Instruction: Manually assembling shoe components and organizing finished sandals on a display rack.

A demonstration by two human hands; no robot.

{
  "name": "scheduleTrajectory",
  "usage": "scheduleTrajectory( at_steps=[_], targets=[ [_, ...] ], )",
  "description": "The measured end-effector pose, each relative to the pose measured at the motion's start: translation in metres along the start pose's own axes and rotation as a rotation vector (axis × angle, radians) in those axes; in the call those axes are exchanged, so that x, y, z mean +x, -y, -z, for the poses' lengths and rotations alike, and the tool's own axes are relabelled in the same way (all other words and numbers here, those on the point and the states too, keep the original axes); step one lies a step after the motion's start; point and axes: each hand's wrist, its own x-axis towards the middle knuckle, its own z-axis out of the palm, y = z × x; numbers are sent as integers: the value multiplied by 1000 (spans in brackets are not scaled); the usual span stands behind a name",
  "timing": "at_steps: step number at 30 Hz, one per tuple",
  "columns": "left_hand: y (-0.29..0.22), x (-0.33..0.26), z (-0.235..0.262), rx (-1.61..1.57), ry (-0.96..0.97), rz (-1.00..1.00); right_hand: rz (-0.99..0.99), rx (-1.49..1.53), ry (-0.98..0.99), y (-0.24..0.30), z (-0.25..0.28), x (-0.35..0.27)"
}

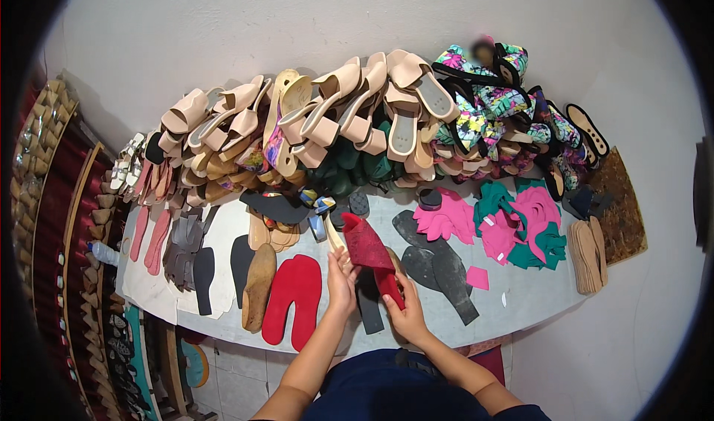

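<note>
Over the near middle of the table I hold a red slide sandal (370, 247) with a wide, textured upper. My right hand (404, 311) is closed round its lower, narrower end. My left hand (343, 281) grips the left side, below the upper, its fingertips partly hidden. Left of my left hand lies a pair of flat red soles (294, 294), side by side. A wooden shoe last (258, 287) rests beside them. Dark grey sole pieces (439, 268) lie to the right of my right hand, and another dark sole (368, 302) is partly covered beneath my hands.
Piled sandals, beige heeled (327, 123) and floral (483, 108), line the table's back. Pink cut pieces (446, 214) and green ones (547, 246) lie at right, near stacked tan soles (586, 257) and a brown board (621, 205). Shelves of lasts (41, 138) stand at left.
</note>
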Motion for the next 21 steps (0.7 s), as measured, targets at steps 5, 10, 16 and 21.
scheduleTrajectory(
  at_steps=[5,10,16,21],
  targets=[
    [30,-46,-14,120,432,3,196,-552,-122,4,-9,-1],
    [37,-28,3,113,278,25,295,-504,132,19,-2,7],
    [20,-27,2,138,539,71,218,-246,-398,18,30,70],
    [20,-38,-5,314,533,151,354,-633,-669,5,31,121]
  ],
)
